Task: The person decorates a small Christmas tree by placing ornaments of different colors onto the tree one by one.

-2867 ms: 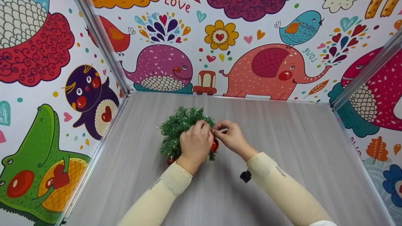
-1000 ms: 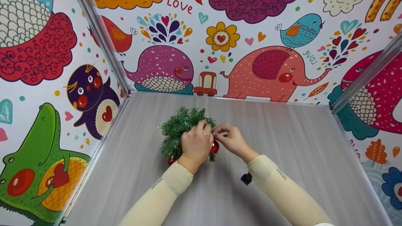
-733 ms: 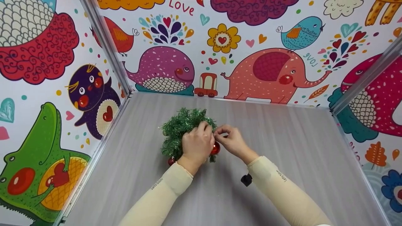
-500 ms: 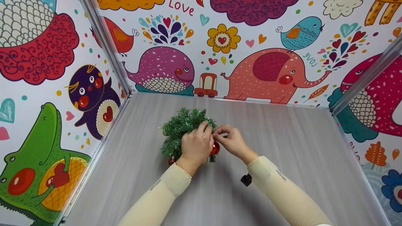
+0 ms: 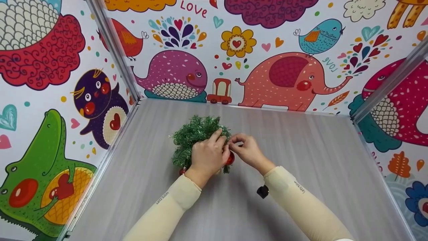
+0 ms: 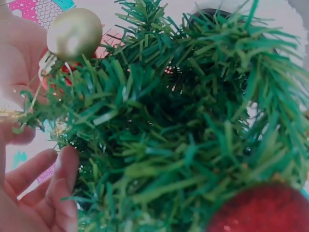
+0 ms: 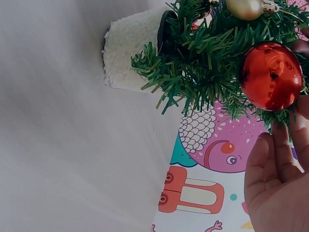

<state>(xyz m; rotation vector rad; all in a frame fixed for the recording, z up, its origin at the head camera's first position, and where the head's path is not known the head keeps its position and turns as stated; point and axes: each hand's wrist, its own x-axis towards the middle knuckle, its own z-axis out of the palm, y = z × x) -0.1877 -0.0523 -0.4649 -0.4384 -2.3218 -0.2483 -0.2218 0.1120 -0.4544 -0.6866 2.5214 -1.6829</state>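
Note:
A small artificial Christmas tree [image 5: 197, 134] stands left of the table's middle, in a rough white pot [image 7: 133, 50]. My left hand [image 5: 209, 155] lies over its right side. In the left wrist view its fingertips [image 6: 67, 164] are at a branch, partly hidden by needles. Thumb and index finger of my right hand [image 5: 249, 149] pinch at the same branch, just above a shiny red ball ornament [image 7: 272, 76]. A thin gold string [image 6: 10, 114] shows between the fingers. Beside it hangs a gold ball [image 6: 75, 34]. A glittery red ball [image 6: 265, 210] is on the tree's near side.
The grey wood-grain table [image 5: 301, 150] extends right of the tree and in front of it. Printed walls [image 5: 267, 33] with cartoon animals enclose its back and sides, with metal corner posts [image 5: 115, 50]. A black camera piece [image 5: 262, 191] hangs at the right wrist.
My left hand has shifted slightly left and its index finger has straightened along the tree. The right hand stays at the branch above the red ball. The head view has tilted a little.

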